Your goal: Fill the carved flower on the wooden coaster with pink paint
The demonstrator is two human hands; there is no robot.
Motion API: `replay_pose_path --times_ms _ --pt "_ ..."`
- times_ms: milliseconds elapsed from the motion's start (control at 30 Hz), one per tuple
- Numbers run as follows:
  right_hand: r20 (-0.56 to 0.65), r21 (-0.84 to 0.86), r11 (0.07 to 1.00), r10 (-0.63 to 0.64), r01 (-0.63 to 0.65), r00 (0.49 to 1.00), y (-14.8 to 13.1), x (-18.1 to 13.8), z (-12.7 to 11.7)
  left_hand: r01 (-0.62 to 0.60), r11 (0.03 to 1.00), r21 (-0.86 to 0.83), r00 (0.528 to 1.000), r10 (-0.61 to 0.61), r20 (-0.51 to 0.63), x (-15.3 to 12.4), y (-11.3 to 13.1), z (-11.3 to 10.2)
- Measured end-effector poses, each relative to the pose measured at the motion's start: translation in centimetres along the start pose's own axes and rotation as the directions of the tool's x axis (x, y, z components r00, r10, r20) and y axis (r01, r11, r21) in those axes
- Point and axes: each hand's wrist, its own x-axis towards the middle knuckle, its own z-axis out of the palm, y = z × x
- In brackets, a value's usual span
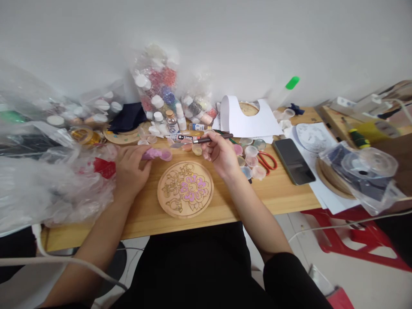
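My left hand (pixel 133 169) is closed around a small clear container of lilac grains (pixel 152 153), which lies on its side, its far end by a small clear cup (pixel 166 155) with a pinkish tint. I cannot tell whether the two touch. A slim tool with a dark handle and a flat metal end (pixel 201 140) is pinched in my right hand (pixel 222 155), its metal end pointing left. Below and between the hands lies a round wooden board (pixel 167 205) with a gold-outlined flower design. The large flower's petals (pixel 193 187) are filled in lilac.
Several small tinted cups (pixel 251 151) and red-handled scissors (pixel 268 162) sit right of my right hand, then a phone (pixel 294 161). Bags of coloured jars (pixel 157 81), bottles (pixel 173 122) and a glue tube (pixel 182 137) line the back. Crumpled plastic bags (pixel 64 184) crowd the left.
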Motion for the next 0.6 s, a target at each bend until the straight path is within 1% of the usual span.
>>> replay_pose_path --times_ms 200,367,500,600 --pt "0.022 0.041 0.999 -0.009 0.008 1.000 0.41 0.40 -0.26 -0.109 0.994 0.005 0.992 0.109 -0.061 -0.01 -0.23 0.40" --pt "0.029 0.047 0.999 -0.004 0.002 1.000 0.56 0.49 -0.48 -0.103 0.995 0.015 0.992 0.104 -0.071 -0.08 -0.28 0.53" --pt "0.032 0.056 0.998 -0.002 0.000 0.999 0.52 0.44 -0.44 -0.092 0.996 0.004 0.995 0.092 -0.041 -0.09 -0.14 0.51" --pt "0.030 0.069 0.998 0.004 -0.006 1.000 0.44 0.41 -0.35 -0.094 0.996 0.008 0.993 0.094 -0.075 -0.09 -0.10 0.57"
